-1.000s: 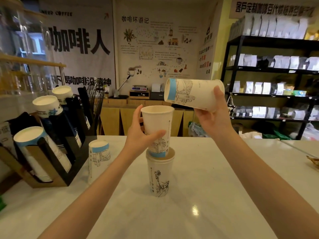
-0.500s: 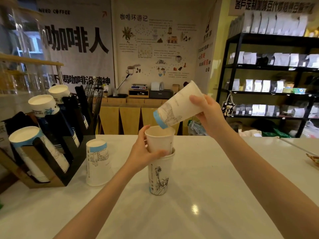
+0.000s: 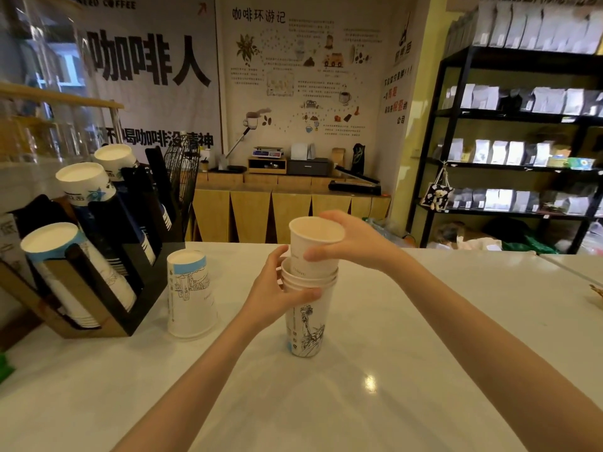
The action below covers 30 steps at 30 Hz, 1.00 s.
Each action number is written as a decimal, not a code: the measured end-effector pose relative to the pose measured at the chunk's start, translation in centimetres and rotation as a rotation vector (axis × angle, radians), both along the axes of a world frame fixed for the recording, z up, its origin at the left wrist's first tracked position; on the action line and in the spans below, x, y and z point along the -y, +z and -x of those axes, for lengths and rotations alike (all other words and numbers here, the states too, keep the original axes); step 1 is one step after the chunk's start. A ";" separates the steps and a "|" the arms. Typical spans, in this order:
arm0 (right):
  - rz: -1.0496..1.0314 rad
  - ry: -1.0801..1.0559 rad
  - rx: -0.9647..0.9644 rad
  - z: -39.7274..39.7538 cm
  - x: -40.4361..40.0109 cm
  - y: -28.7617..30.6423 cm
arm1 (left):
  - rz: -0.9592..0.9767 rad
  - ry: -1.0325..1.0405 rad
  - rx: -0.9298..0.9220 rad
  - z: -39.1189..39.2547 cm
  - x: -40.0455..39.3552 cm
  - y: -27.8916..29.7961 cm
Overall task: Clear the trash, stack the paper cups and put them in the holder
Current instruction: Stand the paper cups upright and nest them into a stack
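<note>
Three nested rims show at the stack, tapered paper cups standing upright on the glossy white counter. The left hand wraps the stack just under those rims; the right hand clasps the top cup, seated only partway in. One cup, upside down with a blue band, stands alone beside the black slanted holder, whose slots carry tilted rows of cups.
</note>
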State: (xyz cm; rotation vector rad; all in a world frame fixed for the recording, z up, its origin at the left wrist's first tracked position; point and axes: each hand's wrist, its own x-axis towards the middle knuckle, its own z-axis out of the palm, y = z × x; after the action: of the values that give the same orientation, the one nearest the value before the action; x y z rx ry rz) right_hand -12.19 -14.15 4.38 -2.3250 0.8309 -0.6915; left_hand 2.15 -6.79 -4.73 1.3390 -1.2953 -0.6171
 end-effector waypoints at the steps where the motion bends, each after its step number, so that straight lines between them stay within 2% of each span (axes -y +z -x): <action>1: 0.000 0.001 -0.031 -0.1 0.1 -0.6 | 0.006 -0.004 -0.003 0.0 0.0 0.0; 4: -0.048 0.002 -0.074 -0.4 0.6 -2.7 | 0.022 -0.004 0.003 0.0 0.1 -0.3; 8: -0.177 0.056 -0.039 -0.3 0.9 -4.7 | 0.007 0.029 0.049 0.0 0.1 -0.3; 14: -0.530 0.151 0.279 0.9 1.5 -9.3 | 0.007 0.037 0.223 -0.5 -0.5 0.6; 16: -0.632 0.135 0.316 1.2 1.6 -11.6 | 0.003 0.052 0.299 -0.7 -0.8 0.8; 22: -0.548 0.085 0.153 -0.2 1.0 -14.6 | 0.027 0.110 0.414 -0.9 -1.2 1.3; 30: -0.448 0.096 0.214 -1.3 1.8 -11.3 | 0.113 0.263 0.505 -2.3 -2.3 3.9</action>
State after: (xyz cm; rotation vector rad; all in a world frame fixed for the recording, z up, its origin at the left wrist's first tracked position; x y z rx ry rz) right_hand -10.91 -15.94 -6.94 -1.8413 0.6892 -0.6248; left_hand 4.43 -4.50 -0.78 1.5959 -1.4887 -0.0161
